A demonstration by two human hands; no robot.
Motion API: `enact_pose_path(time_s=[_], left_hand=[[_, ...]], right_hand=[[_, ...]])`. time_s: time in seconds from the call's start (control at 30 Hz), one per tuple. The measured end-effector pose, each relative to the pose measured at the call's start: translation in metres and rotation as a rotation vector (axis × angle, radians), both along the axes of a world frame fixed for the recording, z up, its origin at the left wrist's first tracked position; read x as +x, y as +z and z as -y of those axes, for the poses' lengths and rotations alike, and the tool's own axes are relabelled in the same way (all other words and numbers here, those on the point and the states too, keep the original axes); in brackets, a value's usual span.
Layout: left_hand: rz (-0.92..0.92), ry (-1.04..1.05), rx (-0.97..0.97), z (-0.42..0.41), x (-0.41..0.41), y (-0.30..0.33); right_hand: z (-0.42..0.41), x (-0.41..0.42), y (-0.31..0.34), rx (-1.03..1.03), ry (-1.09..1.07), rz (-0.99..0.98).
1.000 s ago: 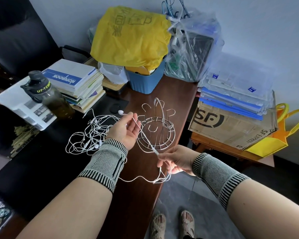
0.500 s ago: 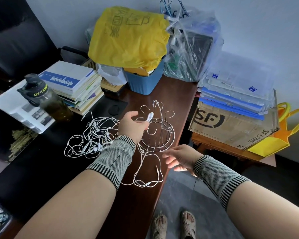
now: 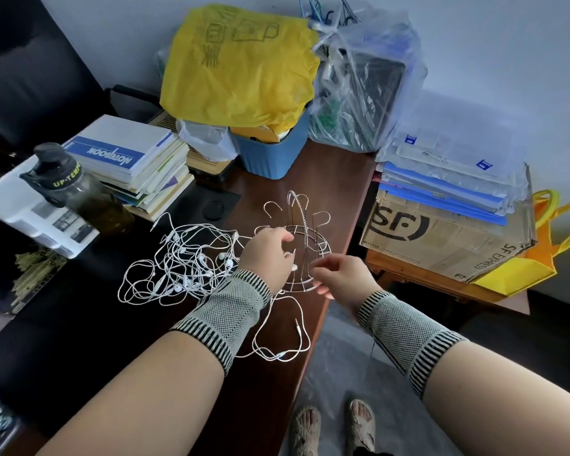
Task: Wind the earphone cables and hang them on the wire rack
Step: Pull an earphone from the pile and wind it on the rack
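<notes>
Probably light, limp, tangle-prone earphone cables (image 3: 185, 268); best pinched near earbuds; left hand (image 3: 267, 255) curled at wire rack (image 3: 305, 258), grip unclear; right hand (image 3: 343, 278) loosely open

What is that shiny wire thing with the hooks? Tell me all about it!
The round silver wire rack stands upright near the right edge of the brown wooden desk. It has a ring base, thin upright wires ending in curled hooks, and a ridged arched handle on top. Nothing hangs on it yet. Both hands reach it: left hand, right hand.
</notes>
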State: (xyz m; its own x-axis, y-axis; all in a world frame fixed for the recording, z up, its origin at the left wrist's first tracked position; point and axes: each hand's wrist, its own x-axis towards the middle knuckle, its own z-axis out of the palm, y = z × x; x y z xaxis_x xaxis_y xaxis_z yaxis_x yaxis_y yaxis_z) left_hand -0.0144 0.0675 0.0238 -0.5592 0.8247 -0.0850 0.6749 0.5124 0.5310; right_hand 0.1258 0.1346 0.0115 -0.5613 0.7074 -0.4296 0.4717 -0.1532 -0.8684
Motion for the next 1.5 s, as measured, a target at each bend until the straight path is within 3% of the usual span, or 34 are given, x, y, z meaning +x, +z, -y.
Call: enact_pose_path(time_s=[0.13, 0.37, 0.57, 0.73, 1.0, 1.23, 1.3, 1.5], left_hand=[[-0.002, 0.009, 0.097, 0.01, 0.001, -0.003], [0.058, 0.075, 0.171, 0.018, 0.004, -0.013], [0.157, 0.197, 0.181, 0.023, -0.004, -0.025], [0.501, 0.22, 0.124, 0.022, -0.01, -0.033], [0.809, 0.248, 0.099, 0.032, -0.016, -0.034], [0.692, 0.202, 0.084, 0.039, -0.019, -0.035], [0.64, 0.167, 0.085, 0.038, -0.017, -0.033], [0.546, 0.069, 0.035, 0.036, -0.007, -0.028]], right_hand=[[0.004, -0.02, 0.004, 0.37, -0.014, 0.038], [0.011, -0.048, 0.001, 0.712, 0.43, 0.325], [0.002, -0.055, -0.002, 0.757, 0.457, 0.426], [-0.016, -0.064, -0.002, 0.689, 0.351, 0.415], [-0.056, -0.076, 0.001, 0.589, 0.202, 0.392], [-0.028, -0.05, -0.005, 0.657, 0.09, 0.304], [-0.012, -0.042, -0.011, 0.539, 0.003, 0.245], [0.017, -0.05, -0.012, -0.23, -0.061, 0.002]])
